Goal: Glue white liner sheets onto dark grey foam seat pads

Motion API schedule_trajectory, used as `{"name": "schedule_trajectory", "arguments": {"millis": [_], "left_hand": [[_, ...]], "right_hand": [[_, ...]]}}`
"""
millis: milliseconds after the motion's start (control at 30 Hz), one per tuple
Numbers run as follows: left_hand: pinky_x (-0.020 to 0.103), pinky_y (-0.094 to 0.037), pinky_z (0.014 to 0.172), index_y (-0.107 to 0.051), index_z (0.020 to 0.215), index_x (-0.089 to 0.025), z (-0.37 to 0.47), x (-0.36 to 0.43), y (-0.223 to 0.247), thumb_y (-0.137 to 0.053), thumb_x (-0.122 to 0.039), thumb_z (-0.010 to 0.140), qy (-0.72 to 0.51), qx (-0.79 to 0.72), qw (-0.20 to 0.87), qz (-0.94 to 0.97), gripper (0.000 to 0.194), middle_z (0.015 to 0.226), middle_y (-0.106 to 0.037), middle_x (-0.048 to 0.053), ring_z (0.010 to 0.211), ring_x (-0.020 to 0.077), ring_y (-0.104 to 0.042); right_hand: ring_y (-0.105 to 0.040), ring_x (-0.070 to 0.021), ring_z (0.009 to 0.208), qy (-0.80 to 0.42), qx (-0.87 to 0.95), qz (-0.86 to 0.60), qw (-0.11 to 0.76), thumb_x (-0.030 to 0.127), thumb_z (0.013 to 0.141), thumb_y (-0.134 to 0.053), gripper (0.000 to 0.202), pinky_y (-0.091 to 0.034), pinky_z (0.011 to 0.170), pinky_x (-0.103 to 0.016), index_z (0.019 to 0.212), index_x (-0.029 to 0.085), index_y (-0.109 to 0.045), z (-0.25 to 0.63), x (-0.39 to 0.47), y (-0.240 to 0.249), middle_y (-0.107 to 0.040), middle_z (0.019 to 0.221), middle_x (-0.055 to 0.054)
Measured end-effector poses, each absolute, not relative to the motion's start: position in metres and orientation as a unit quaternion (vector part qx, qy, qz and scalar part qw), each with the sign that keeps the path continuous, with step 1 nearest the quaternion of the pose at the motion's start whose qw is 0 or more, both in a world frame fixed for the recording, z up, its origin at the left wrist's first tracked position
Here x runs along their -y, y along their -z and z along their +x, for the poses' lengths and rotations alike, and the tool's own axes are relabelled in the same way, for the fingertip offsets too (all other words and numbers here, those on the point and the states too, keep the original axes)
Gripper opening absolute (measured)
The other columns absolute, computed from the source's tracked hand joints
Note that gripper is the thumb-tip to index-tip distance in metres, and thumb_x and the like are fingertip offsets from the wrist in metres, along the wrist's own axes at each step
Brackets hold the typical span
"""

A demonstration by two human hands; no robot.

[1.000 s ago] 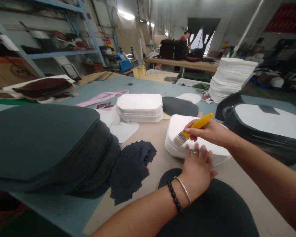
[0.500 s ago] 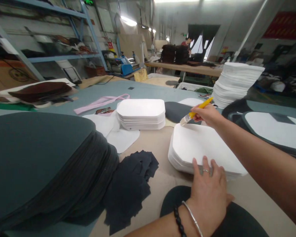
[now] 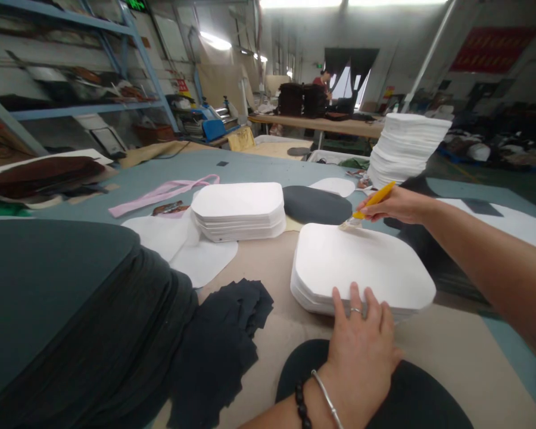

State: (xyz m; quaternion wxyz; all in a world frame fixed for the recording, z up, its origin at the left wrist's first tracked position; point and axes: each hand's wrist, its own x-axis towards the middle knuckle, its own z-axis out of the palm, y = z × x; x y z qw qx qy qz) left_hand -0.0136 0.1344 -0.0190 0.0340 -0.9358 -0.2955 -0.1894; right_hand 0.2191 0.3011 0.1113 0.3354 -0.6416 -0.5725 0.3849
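Head cam shows a blue-green surface (image 3: 254, 168) with brown paper (image 3: 268, 256) over part of it, in a workshop with blue shelving (image 3: 84, 111) at left and a person (image 3: 324, 81) in red by a far table (image 3: 348, 126). Two low white stacks sit on the paper; the nearer stack (image 3: 361, 265) has the yellow brush (image 3: 377, 195) at its far edge. Right hand (image 3: 395, 205) pinches the handle in its fingers; left hand (image 3: 361, 351) has its fingers a bit spread on the near edge. Bristle tips are kinda blurry, so can't tell exactly where they touch. Dark sheet (image 3: 424, 396) is half covered by the left hand and cut off below, big dark pile (image 3: 53, 280) runs out of frame left, and the shelf stuff is mush.
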Motion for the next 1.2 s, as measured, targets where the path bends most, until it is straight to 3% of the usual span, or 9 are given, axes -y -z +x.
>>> {"name": "schedule_trajectory", "arguments": {"millis": [133,300,500,700,833,900,1000,1133,1200], "left_hand": [[0.072,-0.042,0.112,-0.056,0.146,-0.016,-0.014,-0.135,0.018,-0.049,-0.057,0.101,0.186,0.301,0.037,-0.935,0.062,0.153,-0.053,0.019,0.142,0.0465,-0.046],[0.072,-0.041,0.113,-0.055,0.147,-0.017,-0.015,-0.136,0.013,-0.046,-0.056,0.103,0.173,0.297,0.030,-0.939,0.060,0.154,-0.052,0.018,0.144,0.0453,-0.044],[0.071,-0.039,0.114,-0.053,0.148,-0.018,-0.016,-0.138,0.008,-0.040,-0.054,0.105,0.150,0.295,0.009,-0.944,0.058,0.156,-0.049,0.018,0.145,0.0436,-0.043],[0.067,-0.044,0.109,-0.055,0.144,-0.019,-0.020,-0.147,-0.007,-0.042,-0.050,0.105,0.134,0.268,-0.011,-0.954,0.052,0.151,-0.054,0.017,0.140,0.0422,-0.047],[0.048,-0.051,0.102,-0.064,0.131,-0.018,-0.024,-0.201,-0.051,-0.030,-0.053,0.107,0.094,0.270,-0.178,-0.942,0.054,0.136,-0.065,0.016,0.122,0.0329,-0.063],[0.038,-0.049,0.104,-0.066,0.128,-0.013,-0.026,-0.237,-0.074,-0.025,-0.058,0.106,0.033,0.278,-0.338,-0.898,0.065,0.128,-0.069,0.017,0.123,0.0284,-0.062],[0.032,-0.056,0.089,-0.069,0.124,-0.014,-0.028,-0.276,-0.093,-0.012,-0.064,0.104,-0.012,0.290,-0.450,-0.845,0.078,0.113,-0.076,0.014,0.107,0.0242,-0.069],[0.030,-0.056,0.081,-0.075,0.107,-0.015,-0.027,-0.286,-0.092,-0.021,-0.066,0.103,-0.011,0.306,-0.500,-0.810,0.074,0.100,-0.078,0.012,0.098,0.0239,-0.071],[0.029,-0.056,0.079,-0.074,0.115,-0.013,-0.026,-0.281,-0.088,-0.018,-0.065,0.103,0.001,0.307,-0.461,-0.833,0.077,0.101,-0.078,0.014,0.096,0.0235,-0.071]], "right_hand": [[-0.068,-0.0134,0.070,-0.353,0.532,-0.697,0.326,0.008,0.084,-0.074,0.013,-0.055,0.065,-0.024,0.096,0.003,-0.074,0.254,-0.273,-0.120,-0.075,0.083,-0.013],[-0.062,-0.0122,0.058,-0.276,0.491,-0.768,0.305,0.010,0.089,-0.069,0.006,-0.054,0.060,-0.024,0.088,0.004,-0.069,0.265,-0.243,-0.124,-0.070,0.066,-0.008],[-0.063,-0.0147,0.050,-0.155,0.464,-0.846,0.213,0.018,0.088,-0.064,0.022,-0.051,0.059,-0.025,0.069,0.007,-0.067,0.242,-0.206,-0.117,-0.070,0.063,-0.014],[-0.063,-0.0166,0.047,-0.109,0.456,-0.867,0.169,0.024,0.087,-0.058,0.030,-0.049,0.054,-0.025,0.059,0.016,-0.063,0.217,-0.150,-0.112,-0.068,0.057,-0.008],[-0.061,-0.0153,0.047,-0.137,0.492,-0.839,0.187,0.024,0.087,-0.058,0.021,-0.045,0.049,-0.023,0.068,0.018,-0.063,0.193,-0.126,-0.114,-0.067,0.057,-0.004],[-0.061,-0.0145,0.050,-0.190,0.557,-0.766,0.257,0.029,0.089,-0.061,0.017,-0.047,0.050,-0.023,0.076,0.019,-0.065,0.172,-0.126,-0.111,-0.067,0.060,-0.002],[-0.065,-0.0168,0.065,-0.295,0.651,-0.593,0.371,0.042,0.086,-0.071,0.024,-0.053,0.059,-0.026,0.090,0.018,-0.072,0.132,-0.138,-0.100,-0.072,0.074,-0.003],[-0.066,-0.0182,0.073,-0.370,0.672,-0.516,0.382,0.045,0.080,-0.078,0.028,-0.055,0.068,-0.030,0.091,0.018,-0.077,0.109,-0.156,-0.082,-0.075,0.086,-0.005],[-0.065,-0.0176,0.072,-0.378,0.664,-0.536,0.359,0.045,0.080,-0.079,0.030,-0.054,0.067,-0.029,0.090,0.018,-0.078,0.125,-0.155,-0.079,-0.074,0.084,-0.005]]}}
